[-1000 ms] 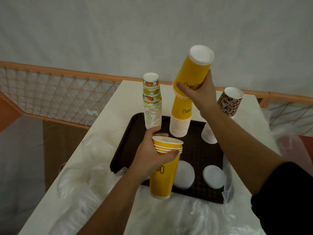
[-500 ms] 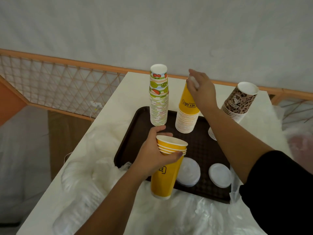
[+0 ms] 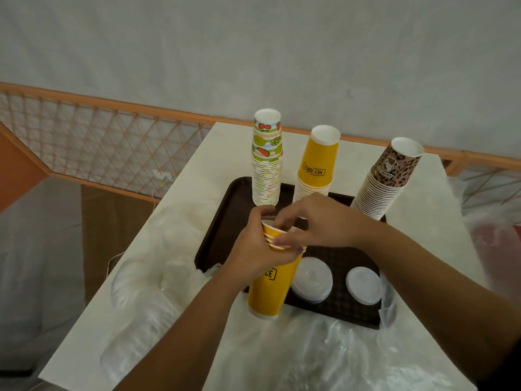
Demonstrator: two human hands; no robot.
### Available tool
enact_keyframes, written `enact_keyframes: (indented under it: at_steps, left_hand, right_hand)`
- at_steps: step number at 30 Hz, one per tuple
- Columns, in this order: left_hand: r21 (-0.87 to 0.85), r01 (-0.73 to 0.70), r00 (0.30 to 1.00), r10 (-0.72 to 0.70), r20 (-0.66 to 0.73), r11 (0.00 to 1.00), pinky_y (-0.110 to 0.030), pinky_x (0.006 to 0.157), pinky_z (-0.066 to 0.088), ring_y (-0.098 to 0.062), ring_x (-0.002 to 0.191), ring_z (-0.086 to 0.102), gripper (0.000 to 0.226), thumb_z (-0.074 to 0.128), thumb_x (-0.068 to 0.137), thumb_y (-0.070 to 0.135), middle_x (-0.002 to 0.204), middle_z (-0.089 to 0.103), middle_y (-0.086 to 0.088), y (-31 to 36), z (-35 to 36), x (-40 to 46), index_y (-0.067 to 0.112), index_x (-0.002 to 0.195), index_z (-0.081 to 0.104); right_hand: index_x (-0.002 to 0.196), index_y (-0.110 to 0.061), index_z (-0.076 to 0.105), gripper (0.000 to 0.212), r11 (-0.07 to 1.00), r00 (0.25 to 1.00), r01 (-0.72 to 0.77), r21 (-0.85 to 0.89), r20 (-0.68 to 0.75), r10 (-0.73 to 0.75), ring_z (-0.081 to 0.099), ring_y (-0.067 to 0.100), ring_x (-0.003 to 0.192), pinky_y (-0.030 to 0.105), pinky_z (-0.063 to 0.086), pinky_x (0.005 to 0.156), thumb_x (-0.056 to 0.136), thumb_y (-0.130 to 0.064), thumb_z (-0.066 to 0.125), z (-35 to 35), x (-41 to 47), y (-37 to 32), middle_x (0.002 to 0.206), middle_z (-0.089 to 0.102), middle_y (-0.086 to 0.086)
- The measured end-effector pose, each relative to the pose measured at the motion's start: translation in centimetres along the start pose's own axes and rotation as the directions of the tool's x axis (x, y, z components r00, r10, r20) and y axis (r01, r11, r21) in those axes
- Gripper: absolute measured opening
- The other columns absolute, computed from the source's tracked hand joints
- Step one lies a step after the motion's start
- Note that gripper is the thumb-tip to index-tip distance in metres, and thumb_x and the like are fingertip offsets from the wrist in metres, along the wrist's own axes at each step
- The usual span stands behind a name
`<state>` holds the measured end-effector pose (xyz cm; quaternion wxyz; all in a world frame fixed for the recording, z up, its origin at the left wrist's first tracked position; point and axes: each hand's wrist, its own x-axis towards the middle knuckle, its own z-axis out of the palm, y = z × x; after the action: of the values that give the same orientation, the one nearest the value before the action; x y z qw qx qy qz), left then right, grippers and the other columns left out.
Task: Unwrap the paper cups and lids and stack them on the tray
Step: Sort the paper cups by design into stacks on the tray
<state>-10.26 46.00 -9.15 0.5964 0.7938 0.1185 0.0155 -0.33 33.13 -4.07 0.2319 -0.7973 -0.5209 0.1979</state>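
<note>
White table [image 3: 197, 176] against grey wall [image 3: 253, 46], orange lattice rail [image 3: 98, 142] behind. Brown tray [image 3: 225, 221] bears three inverted cup stacks, two lid piles. Left hand [image 3: 253, 249] grips upright yellow cups [image 3: 267, 289] at tray's near edge; right hand [image 3: 318, 221] pinches their rim. Plastic wrap [image 3: 324, 354] in front.

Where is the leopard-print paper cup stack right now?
In the head view, the leopard-print paper cup stack leans at the brown tray's far right corner, right of the yellow stack.

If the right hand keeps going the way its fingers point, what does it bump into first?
Probably the nested yellow cups held in the left hand. The right hand points left and down at their top rim, its fingertips apparently already there.
</note>
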Motion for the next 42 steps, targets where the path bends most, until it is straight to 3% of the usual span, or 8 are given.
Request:
enact_keyframes:
  at_steps: [6,12,18,22,25,28,30,42]
  left_hand:
    - [0.004,-0.001,1.000,0.001,0.014,1.000,-0.006,0.063,0.048,0.000,0.091,0.057,0.084,0.082,0.069,0.018,0.102,0.050,0.024,0.8,0.3,0.0,0.026,0.134,0.029]
    - [-0.025,0.007,1.000,-0.006,0.016,1.000,-0.006,0.059,0.047,0.001,0.091,0.054,0.080,0.080,0.072,0.021,0.104,0.048,0.021,1.2,0.4,-0.1,0.027,0.135,0.030]
    - [-0.075,-0.012,1.000,0.012,0.001,0.997,-0.005,0.063,0.047,0.007,0.091,0.056,0.068,0.079,0.073,0.019,0.105,0.052,0.022,1.8,0.4,-0.2,0.033,0.125,0.037]
    - [-0.117,-0.029,1.000,0.029,-0.002,0.993,-0.002,0.058,0.044,0.007,0.086,0.055,0.068,0.078,0.074,0.016,0.102,0.049,0.024,2.6,0.3,-0.1,0.034,0.125,0.036]
    - [-0.143,-0.033,0.999,0.030,-0.026,0.989,-0.002,0.060,0.045,-0.001,0.097,0.059,0.070,0.078,0.074,0.015,0.109,0.056,0.021,2.5,0.1,0.0,0.032,0.127,0.037]
    - [-0.136,-0.025,1.000,0.022,-0.022,0.990,-0.005,0.067,0.047,-0.002,0.102,0.061,0.074,0.078,0.074,0.014,0.116,0.058,0.018,2.0,0.2,0.2,0.029,0.132,0.036]
    - [-0.118,-0.015,1.000,0.012,-0.024,0.993,-0.006,0.068,0.049,-0.001,0.101,0.060,0.074,0.078,0.073,0.017,0.115,0.056,0.022,1.7,0.2,0.2,0.031,0.132,0.035]
    - [-0.127,0.025,0.998,-0.033,-0.061,0.992,-0.011,0.072,0.051,-0.003,0.102,0.061,0.073,0.078,0.073,0.015,0.119,0.057,0.017,-0.1,-0.6,0.1,0.032,0.130,0.036]
  right_hand:
    - [0.108,-0.013,0.070,0.023,0.999,0.998,-0.017,0.028,-0.067,0.019,0.056,-0.004,0.072,0.005,0.040,0.068,0.091,-0.026,0.060,0.7,-1.2,-0.5,0.097,0.070,-0.003]
    - [0.116,-0.015,0.063,0.025,0.994,0.970,-0.101,-0.049,-0.227,0.087,0.060,0.012,0.092,0.013,0.041,0.072,0.094,-0.026,0.055,-0.9,-2.1,-0.9,0.112,0.067,0.002]
    - [0.145,-0.034,0.026,0.071,0.935,0.976,-0.107,-0.339,-0.215,0.033,0.048,0.018,0.103,0.015,0.042,0.077,0.089,-0.007,0.059,-2.5,-2.7,0.7,0.139,0.037,0.007]
    - [0.135,-0.032,0.036,0.090,0.825,0.939,-0.119,-0.552,-0.333,-0.088,0.045,0.037,0.120,0.046,0.047,0.089,0.062,-0.020,0.086,-1.7,-2.0,2.8,0.141,0.029,0.012]
    - [0.131,-0.024,0.044,0.082,0.931,0.796,-0.127,-0.343,-0.595,-0.111,0.040,0.028,0.122,0.047,0.042,0.097,0.059,-0.027,0.083,-3.0,-0.4,3.9,0.140,0.036,0.009]
    - [0.135,-0.016,0.039,0.081,0.985,0.581,-0.054,0.164,-0.797,0.164,0.044,0.017,0.118,0.039,0.043,0.096,0.068,-0.032,0.081,-5.7,1.7,4.6,0.134,0.046,0.006]
    - [0.137,-0.016,0.033,0.082,0.928,0.518,-0.004,0.374,-0.793,0.322,0.050,0.018,0.116,0.038,0.048,0.093,0.072,-0.031,0.081,-6.6,3.1,5.4,0.132,0.050,0.003]
    - [0.136,-0.013,0.034,0.086,0.773,0.487,-0.350,0.529,-0.603,0.633,0.049,0.029,0.121,0.039,0.044,0.093,0.068,-0.029,0.083,-1.0,5.5,11.2,0.133,0.050,0.010]
